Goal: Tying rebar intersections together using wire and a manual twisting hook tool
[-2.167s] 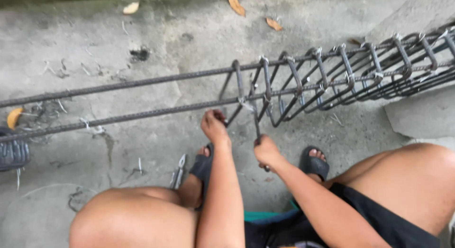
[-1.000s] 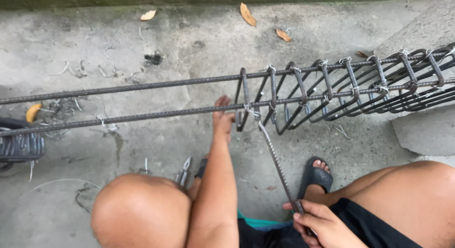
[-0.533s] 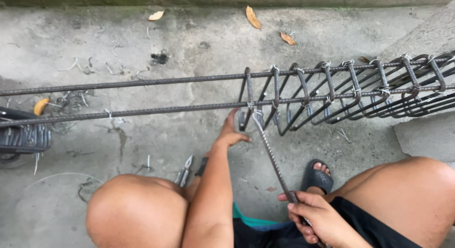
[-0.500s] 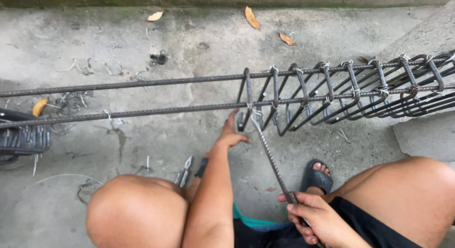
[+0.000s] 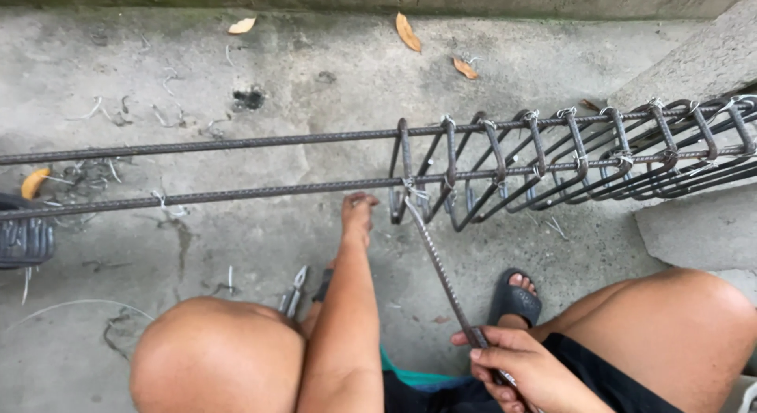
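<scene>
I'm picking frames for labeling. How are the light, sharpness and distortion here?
Head view: soft, even daylight, no glare, only faint shadows on the concrete floor; the rebar cage, left hand and right hand look sharp; the long bars bow slightly, suggesting wide-angle distortion.

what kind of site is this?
Likely an outdoor rebar-tying spot at a building site: a rebar cage with wire-tied stirrups lies over a rough concrete floor, with wire offcuts, dry leaves and pliers about. The right hand holds a twisting rod.
</scene>
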